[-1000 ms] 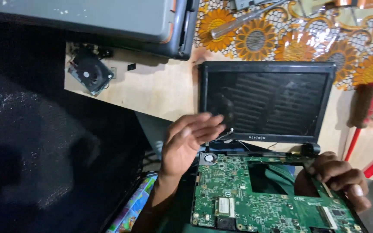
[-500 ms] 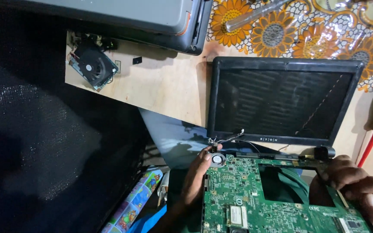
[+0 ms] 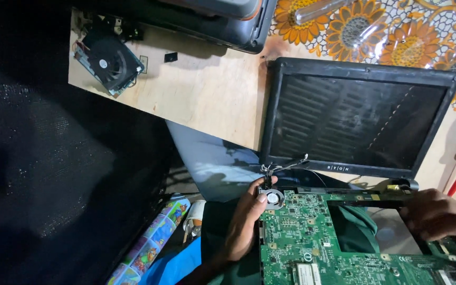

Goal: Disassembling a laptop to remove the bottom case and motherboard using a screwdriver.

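Below the laptop screen panel (image 3: 359,122), which lies face up on the plywood board (image 3: 207,95), a green circuit board (image 3: 344,243) rests across the person's lap. Left hand (image 3: 245,221) cups the near-left corner of that board, thumb tip pressed beside the small round silver part (image 3: 274,198) at the corner; fingers are curled under the edge, so it is grasping the board rather than lying slack. Right hand (image 3: 442,219) sits at the board's right side, below the panel's lower right corner, fingers bent over the edge; whether it pinches anything is hard to tell, since the light there is poor. Thin loose wires (image 3: 283,166) run from the panel's lower left hinge area down toward the round part. Far left of the panel, at the plywood's corner, sits a removed black cooling fan (image 3: 109,60); above the panel, a dark grey case (image 3: 222,21) and a sunflower-print cloth (image 3: 397,31). Below-left of the panel, a colourful roll (image 3: 149,248) lies in shadow. Judged step: the board is being steadied at both sides, near the hinge end, with the wires not yet clear. A next move would call for a firm two-sided hold and care that the wires do not snag.
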